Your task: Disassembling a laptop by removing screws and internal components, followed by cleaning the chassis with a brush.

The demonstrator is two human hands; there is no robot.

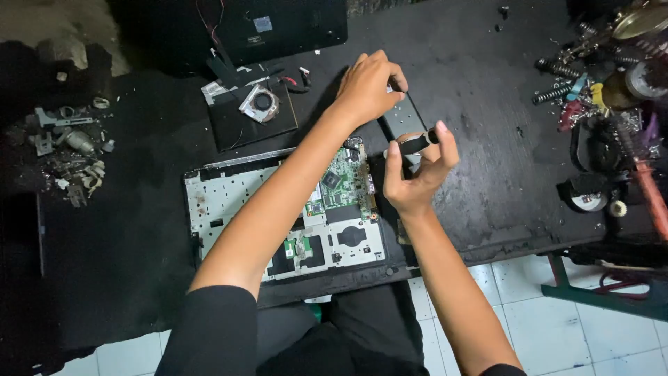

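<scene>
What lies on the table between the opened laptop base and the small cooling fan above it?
In the head view, a dark flat panel lies between the laptop base and the cooling fan, which rests on it.

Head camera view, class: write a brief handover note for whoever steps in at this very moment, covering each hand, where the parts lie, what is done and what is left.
Left hand: fingertips pressing on a flat black drive-like part on the dark table.
Right hand: grip shut on a small black piece, held just above that part.
Opened laptop base lies under the forearms, its green circuit board exposed. Cooling fan sits apart on a black panel.
Done: cover and fan are off.
Left: board is in the base, not yet out.
</scene>
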